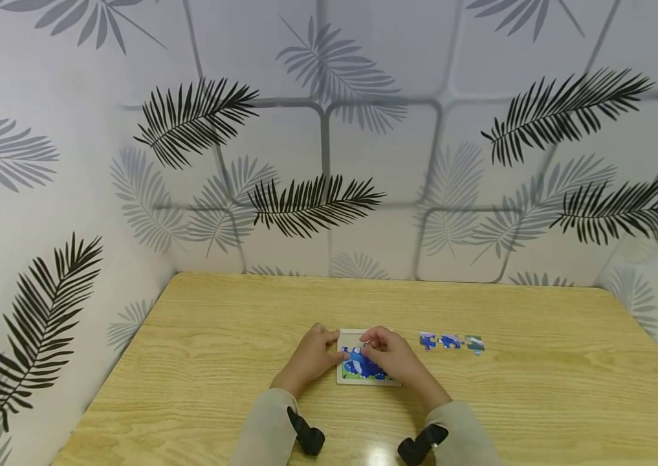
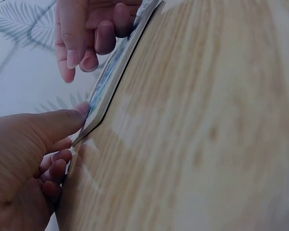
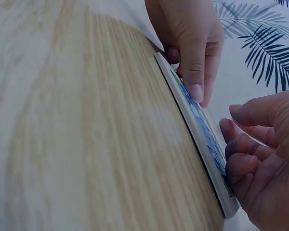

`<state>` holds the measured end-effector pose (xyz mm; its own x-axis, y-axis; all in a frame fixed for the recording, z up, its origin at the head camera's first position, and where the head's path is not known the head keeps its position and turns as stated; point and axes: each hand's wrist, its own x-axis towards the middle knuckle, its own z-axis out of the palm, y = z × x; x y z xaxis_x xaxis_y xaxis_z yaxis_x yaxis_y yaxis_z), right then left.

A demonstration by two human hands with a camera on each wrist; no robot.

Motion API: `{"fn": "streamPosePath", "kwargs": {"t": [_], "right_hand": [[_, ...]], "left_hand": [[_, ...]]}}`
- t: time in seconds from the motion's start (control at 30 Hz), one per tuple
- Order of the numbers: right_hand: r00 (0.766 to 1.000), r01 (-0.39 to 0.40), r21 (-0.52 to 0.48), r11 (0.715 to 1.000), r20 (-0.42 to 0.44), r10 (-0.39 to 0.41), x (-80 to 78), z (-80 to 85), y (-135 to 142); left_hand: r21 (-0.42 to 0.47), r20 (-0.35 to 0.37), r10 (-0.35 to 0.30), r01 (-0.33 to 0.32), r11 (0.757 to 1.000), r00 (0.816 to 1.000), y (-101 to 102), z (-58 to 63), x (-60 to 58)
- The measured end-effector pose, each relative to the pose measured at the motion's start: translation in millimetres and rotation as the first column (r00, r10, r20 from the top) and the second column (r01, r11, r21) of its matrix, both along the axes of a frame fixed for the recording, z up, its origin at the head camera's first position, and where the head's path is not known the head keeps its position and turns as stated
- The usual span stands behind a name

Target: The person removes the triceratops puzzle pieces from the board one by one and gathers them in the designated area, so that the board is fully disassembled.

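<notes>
A small jigsaw puzzle in a pale-framed tray (image 1: 363,382) lies on the table, its lower part filled with pieces (image 1: 366,370) showing a blue creature on green. My left hand (image 1: 314,353) holds the tray at its left side. Its thumb (image 2: 67,126) presses on the picture while the other fingers curl by the edge. Over the tray's right part is my right hand (image 1: 395,356), its fingers loosely bent. In the right wrist view, a gap shows between its thumb and forefinger, with nothing seen in it. The hands hide part of the puzzle.
Right of the tray, three loose jigsaw pieces lie in a row: a blue and purple one (image 1: 427,341), a blue one (image 1: 451,342) and a green one (image 1: 475,344). The wooden table (image 1: 218,336) meets a leaf-patterned wall (image 1: 363,239) at the back.
</notes>
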<state>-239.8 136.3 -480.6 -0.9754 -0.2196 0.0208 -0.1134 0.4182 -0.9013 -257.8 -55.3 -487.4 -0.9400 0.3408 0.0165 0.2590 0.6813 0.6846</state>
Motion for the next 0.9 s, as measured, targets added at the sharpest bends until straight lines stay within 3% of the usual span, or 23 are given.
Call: {"fn": "streamPosePath", "kwargs": {"t": [0.27, 0.57, 0.9], "right_hand": [[0.999, -0.018, 0.089, 0.996, -0.029, 0.02, -1.3, -3.4, -6.5], [0.995, -0.028, 0.255, 0.966, -0.089, 0.053, -3.2, -2.8, -12.2], [0.996, -0.061, 0.261, 0.964, -0.05, 0.076, -4.0, -0.5, -13.3]], "left_hand": [[0.0, -0.014, -0.015, 0.015, 1.0, 1.0, -1.1, 0.2, 0.5], [-0.004, -0.024, -0.034, 0.034, 0.999, 0.999, -1.6, 3.5, 1.0], [0.017, 0.011, -0.061, 0.061, 0.998, 0.998, -2.8, 2.7, 2.2]]}}
